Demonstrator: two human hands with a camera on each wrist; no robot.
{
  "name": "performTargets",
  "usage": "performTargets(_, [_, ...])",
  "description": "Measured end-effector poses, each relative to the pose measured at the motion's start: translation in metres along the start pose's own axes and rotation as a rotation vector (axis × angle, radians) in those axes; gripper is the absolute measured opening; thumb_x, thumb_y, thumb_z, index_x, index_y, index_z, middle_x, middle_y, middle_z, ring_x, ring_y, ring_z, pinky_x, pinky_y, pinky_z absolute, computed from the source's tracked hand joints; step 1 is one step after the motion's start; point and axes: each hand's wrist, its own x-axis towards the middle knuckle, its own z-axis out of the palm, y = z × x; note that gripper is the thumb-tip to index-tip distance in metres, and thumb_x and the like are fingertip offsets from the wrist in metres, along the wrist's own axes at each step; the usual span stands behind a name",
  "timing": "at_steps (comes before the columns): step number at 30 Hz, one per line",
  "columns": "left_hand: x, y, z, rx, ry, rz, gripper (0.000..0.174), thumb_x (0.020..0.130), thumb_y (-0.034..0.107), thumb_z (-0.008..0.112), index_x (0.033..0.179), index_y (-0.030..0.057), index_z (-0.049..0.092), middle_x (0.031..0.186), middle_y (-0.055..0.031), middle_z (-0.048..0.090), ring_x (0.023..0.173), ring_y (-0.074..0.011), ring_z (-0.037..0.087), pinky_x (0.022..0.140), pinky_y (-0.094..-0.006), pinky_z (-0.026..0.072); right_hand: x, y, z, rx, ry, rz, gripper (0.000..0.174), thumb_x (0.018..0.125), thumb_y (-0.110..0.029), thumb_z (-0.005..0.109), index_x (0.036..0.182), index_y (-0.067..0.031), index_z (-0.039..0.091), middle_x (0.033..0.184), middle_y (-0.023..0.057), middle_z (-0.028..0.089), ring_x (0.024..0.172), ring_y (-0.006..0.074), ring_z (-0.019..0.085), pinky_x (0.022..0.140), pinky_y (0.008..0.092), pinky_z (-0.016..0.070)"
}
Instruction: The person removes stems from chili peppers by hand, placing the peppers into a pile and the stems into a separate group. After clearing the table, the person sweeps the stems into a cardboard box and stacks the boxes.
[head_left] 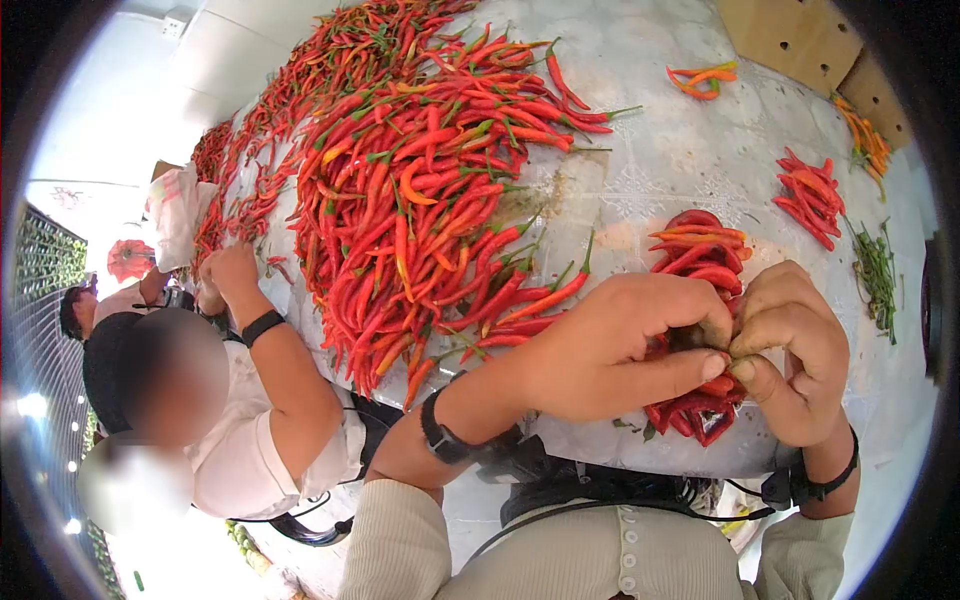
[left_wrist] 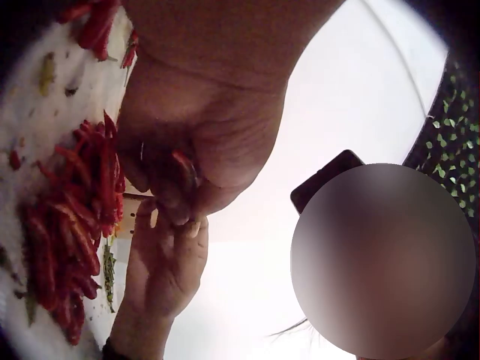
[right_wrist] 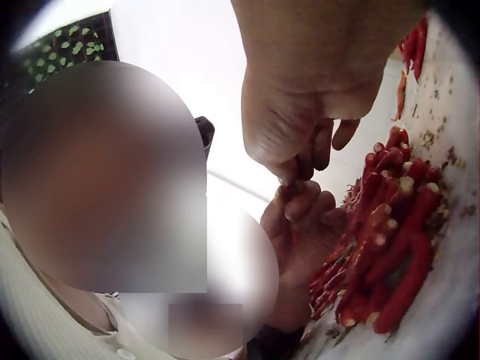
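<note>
Watching from my remote seat, I saw the left hand (head_left: 625,345) curled round a red chilli (left_wrist: 181,160), pinching it, while the right hand (head_left: 800,350) came against it from three o'clock, thumb and forefinger pinched on its end — the two grips meeting over the pale-ended chillies (right_wrist: 406,217) on the desk (head_left: 660,130). Fingers hid most of the held chilli, so I could not tell its long axis. The coming move, I judged, turned on that nine-to-three meeting. The big heap (head_left: 420,220) lay at ten o'clock, nearer the left hand — the green stems (head_left: 876,280) at one o'clock, nearer the right
</note>
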Motion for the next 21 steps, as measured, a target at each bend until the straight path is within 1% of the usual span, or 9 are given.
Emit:
performTargets(4, [0.0,0.001,-0.003,-0.025,-0.064,-0.036,0.016,0.09,0.013,0.068,0.099,0.0004,0.063,0.091,-0.008,0.064,0.081,-0.0177,0.061,0.072,-0.0308,0.0474,0.0,0.001,-0.003,0.077,-0.037,0.008,0.009,0.082,-0.012,0.07,0.086,-0.0054,0.066,0.085,0.0085,0.062,0.078,0.0254,0.056,0.074,0.0365,0.044])
performTargets(7, [0.0,0.003,0.003,-0.101,-0.02,-0.035,0.01,0.095,0.011,0.062,0.097,0.0012,0.059,0.082,-0.0042,0.062,0.072,-0.0105,0.054,0.063,-0.0277,0.0439,-0.001,0.005,-0.002,0.211,-0.037,0.036,0.008,0.083,-0.011,0.069,0.088,-0.0046,0.066,0.086,0.009,0.063,0.08,0.0246,0.057,0.075,0.0361,0.0448])
performTargets(9, [-0.001,0.009,0.005,-0.204,0.031,-0.114,0.01,0.096,0.011,0.061,0.101,0.0016,0.06,0.082,-0.0025,0.061,0.072,-0.009,0.055,0.063,-0.0263,0.044,-0.001,0.009,-0.005,0.272,-0.072,0.056,0.009,0.086,-0.011,0.068,0.09,-0.003,0.066,0.087,0.0096,0.064,0.082,0.0235,0.059,0.076,0.0352,0.0462])
performTargets(10, [-0.002,0.012,0.006,-0.258,0.054,-0.161,0.01,0.097,0.011,0.06,0.102,0.0018,0.06,0.082,-0.0017,0.061,0.073,-0.0083,0.055,0.063,-0.0255,0.044,-0.001,0.009,-0.007,0.251,-0.027,0.071,0.01,0.086,-0.012,0.068,0.091,-0.0032,0.066,0.088,0.0091,0.064,0.083,0.0232,0.06,0.076,0.0347,0.0468])
performTargets(12, [-0.004,0.007,0.004,-0.411,0.156,-0.18,0.014,0.098,0.013,0.06,0.107,0.0025,0.06,0.083,-0.001,0.061,0.074,-0.0076,0.057,0.064,-0.0234,0.0447,-0.002,0.008,-0.013,0.214,0.062,0.102,0.012,0.087,-0.014,0.069,0.093,-0.0037,0.067,0.09,0.0082,0.065,0.084,0.0226,0.062,0.078,0.0336,0.048])
performTargets(15, [-0.002,0.004,0.002,-0.279,0.334,-0.249,0.016,0.099,0.015,0.058,0.109,0.0021,0.06,0.084,-0.0014,0.061,0.074,-0.008,0.058,0.063,-0.0226,0.0458,-0.004,0.016,-0.041,-0.281,0.476,0.212,0.02,0.092,-0.021,0.067,0.091,-0.0007,0.066,0.09,0.0083,0.066,0.088,0.0171,0.06,0.082,0.0301,0.0465])
performTargets(17, [-0.002,0.0,0.003,-0.289,0.36,-0.253,0.017,0.1,0.016,0.057,0.11,0.0018,0.06,0.084,-0.0013,0.061,0.074,-0.0079,0.058,0.063,-0.0226,0.0457,-0.006,0.033,-0.07,-0.684,0.719,0.247,0.025,0.094,-0.025,0.064,0.098,-0.0004,0.068,0.096,0.0063,0.069,0.089,0.0134,0.061,0.083,0.0261,0.0466])
performTargets(19, [-0.001,-0.001,0.002,-0.306,0.365,-0.253,0.019,0.101,0.016,0.056,0.111,0.0009,0.06,0.088,-0.0025,0.062,0.077,-0.0083,0.059,0.065,-0.023,0.0462,-0.017,0.063,-0.106,-0.787,0.865,0.365,0.024,0.09,-0.027,0.067,0.098,-0.0049,0.071,0.089,0.0095,0.071,0.086,0.0246,0.067,0.08,0.0333,0.0506])
performTargets(21, [0.001,-0.001,0.004,-0.279,0.396,-0.241,0.019,0.101,0.016,0.055,0.111,0.0005,0.06,0.092,-0.0038,0.063,0.081,-0.0092,0.06,0.068,-0.0237,0.0471,-0.025,0.061,-0.124,-1.002,0.764,0.532,0.027,0.09,-0.03,0.067,0.101,-0.0054,0.071,0.093,0.0102,0.071,0.087,0.0268,0.067,0.081,0.0348,0.0507])
